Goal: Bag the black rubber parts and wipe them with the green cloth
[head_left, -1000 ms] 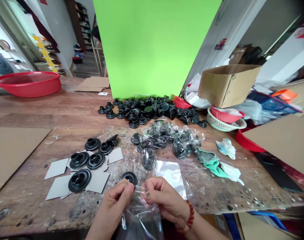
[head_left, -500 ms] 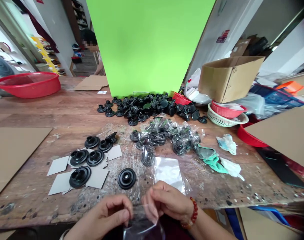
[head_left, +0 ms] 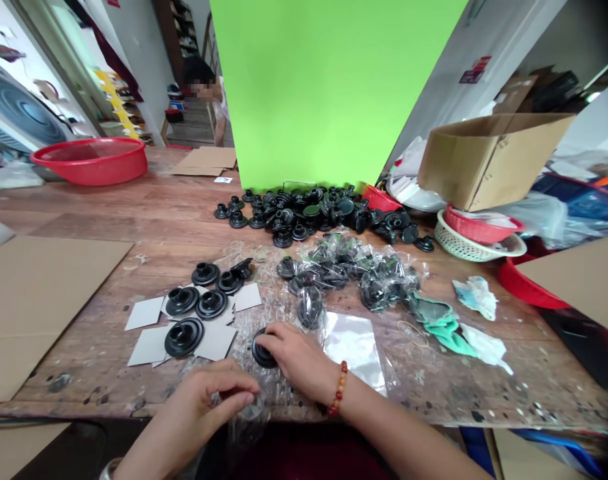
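Note:
My left hand (head_left: pixel 211 400), low in the head view, pinches a clear plastic bag (head_left: pixel 251 421) that hangs over the table's front edge. Up and to the right of it, my right hand (head_left: pixel 299 360) has its fingers around a round black stepped knob-like part (head_left: pixel 261 353) on the table; the fingers cover part of it. To the left, several similar black parts (head_left: pixel 183 337) sit on and around grey card squares (head_left: pixel 217 343). Beside my right hand lie flat clear bags (head_left: pixel 354 343), and just above it is a black part in a bag (head_left: pixel 311 309).
Farther back, bagged black parts (head_left: pixel 339 263) lie before a heap of loose ones (head_left: pixel 304 213) and a green panel (head_left: pixel 334 87). Cardboard (head_left: pixel 59 293) lies at left, a red basin (head_left: pixel 94 163) behind it. Rags (head_left: pixel 441 327), a rubber band and baskets (head_left: pixel 464 247) are at right.
My right hand has left the bag's mouth and moved up to the black part on the table. My left hand still holds the bag. The camera has turned slightly left.

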The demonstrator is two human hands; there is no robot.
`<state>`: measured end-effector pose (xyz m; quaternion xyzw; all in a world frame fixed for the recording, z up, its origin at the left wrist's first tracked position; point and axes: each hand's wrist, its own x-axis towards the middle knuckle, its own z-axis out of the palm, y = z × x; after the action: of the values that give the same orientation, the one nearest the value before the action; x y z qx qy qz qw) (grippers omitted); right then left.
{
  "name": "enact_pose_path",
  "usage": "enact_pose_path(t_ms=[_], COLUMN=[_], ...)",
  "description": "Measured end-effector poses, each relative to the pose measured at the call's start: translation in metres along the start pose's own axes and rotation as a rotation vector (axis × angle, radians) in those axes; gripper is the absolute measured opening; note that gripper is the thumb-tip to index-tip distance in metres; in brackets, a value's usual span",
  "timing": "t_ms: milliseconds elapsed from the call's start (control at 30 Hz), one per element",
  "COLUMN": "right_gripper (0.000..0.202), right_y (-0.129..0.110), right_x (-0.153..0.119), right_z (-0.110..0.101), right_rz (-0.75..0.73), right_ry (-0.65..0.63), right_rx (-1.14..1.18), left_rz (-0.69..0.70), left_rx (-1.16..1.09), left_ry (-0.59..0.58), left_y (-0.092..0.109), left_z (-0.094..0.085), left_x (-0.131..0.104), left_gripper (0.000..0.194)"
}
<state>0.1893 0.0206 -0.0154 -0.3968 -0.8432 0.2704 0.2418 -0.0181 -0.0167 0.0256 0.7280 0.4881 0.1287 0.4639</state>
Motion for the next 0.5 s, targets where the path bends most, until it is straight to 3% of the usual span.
enact_pose_path(t_ms=[167, 233, 300, 400, 500], right_gripper=[0.018, 0.027, 0.032, 0.032, 0.03], right_y=[-0.013, -0.018, -0.021, -0.019, -0.015], right_x=[0.01, 0.011, 0.01, 0.005, 0.001], right_z=[-0.027, -0.034, -0.035, -0.032, -0.031], right_rz=[0.384, 0.52, 0.588, 0.614, 0.584], right_ry=[0.358, 0.346, 0.292, 0.24, 0.202], right_rx=[0.504, 0.723, 0.798, 0.754, 0.644], left_rz=[0.237, 0.34, 0.399, 0.392, 0.305], left_rx=[0.11, 0.141, 0.156, 0.135, -0.073], left_ry=[0.195, 0.309, 0.429, 0.576, 0.612], left_y=[0.003, 0.005, 0.009, 0.011, 0.007], left_z=[0.01, 0.016, 0.022, 0.032, 0.043], left_x=[0.006, 0.011, 0.015, 0.02, 0.026], left_gripper=[0.018, 0.019, 0.018, 0.016, 0.011])
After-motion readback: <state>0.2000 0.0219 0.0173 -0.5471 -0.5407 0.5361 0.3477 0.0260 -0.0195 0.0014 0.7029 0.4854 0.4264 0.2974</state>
